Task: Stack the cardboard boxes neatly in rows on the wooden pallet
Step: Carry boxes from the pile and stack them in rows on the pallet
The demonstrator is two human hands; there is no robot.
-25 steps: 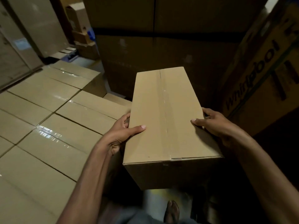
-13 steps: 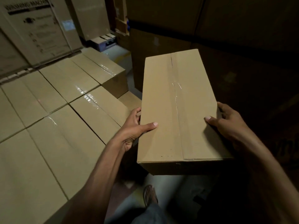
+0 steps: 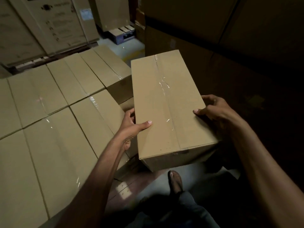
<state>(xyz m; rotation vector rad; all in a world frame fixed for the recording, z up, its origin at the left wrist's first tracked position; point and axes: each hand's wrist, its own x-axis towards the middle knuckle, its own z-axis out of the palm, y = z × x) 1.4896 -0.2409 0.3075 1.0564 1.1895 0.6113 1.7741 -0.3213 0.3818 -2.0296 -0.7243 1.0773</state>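
Cardboard boxes (image 3: 49, 129) in taped rows fill my left side, tops level; I cannot see the pallet under them. Carried box (image 3: 166, 104) hangs in the air just right of the stack's near corner, long axis pointing away, above the floor. Left hand (image 3: 131, 127) clamps its left side, thumb on top; right hand (image 3: 213, 109) grips the right edge the same way. My read: transport step, placement not yet begun. Next move likely calls for swinging left, squaring up with the row and lowering flush, perhaps onto the lower box (image 3: 127, 103) at the corner.
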